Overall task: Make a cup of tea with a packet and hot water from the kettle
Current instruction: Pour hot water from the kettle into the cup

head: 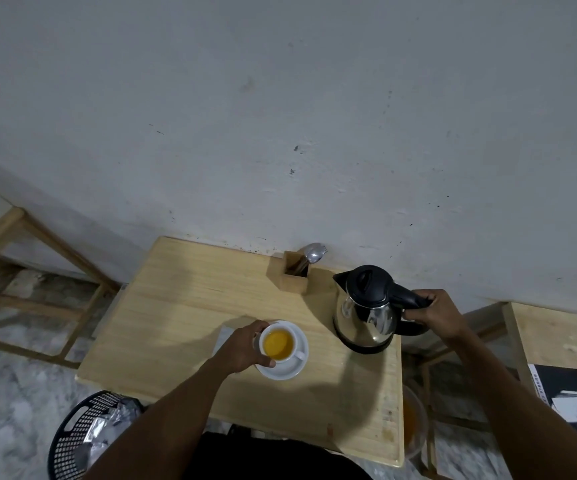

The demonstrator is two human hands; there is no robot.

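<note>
Left hand (242,348) cups filled cup (277,344); right hand (430,315) grips upright kettle (366,310), seemingly on table (183,306).

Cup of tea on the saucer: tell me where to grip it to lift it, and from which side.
Grip the cup by its small handle, which points toward the near right. Come in from that side, probably with the right hand, now closed on the kettle handle. The cup is nearly full, so keep it level. The left hand already steadies the far side, over the saucer.

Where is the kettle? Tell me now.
The kettle stands upright on the wooden table's right side, right of the cup, its handle gripped by the right hand.
</note>
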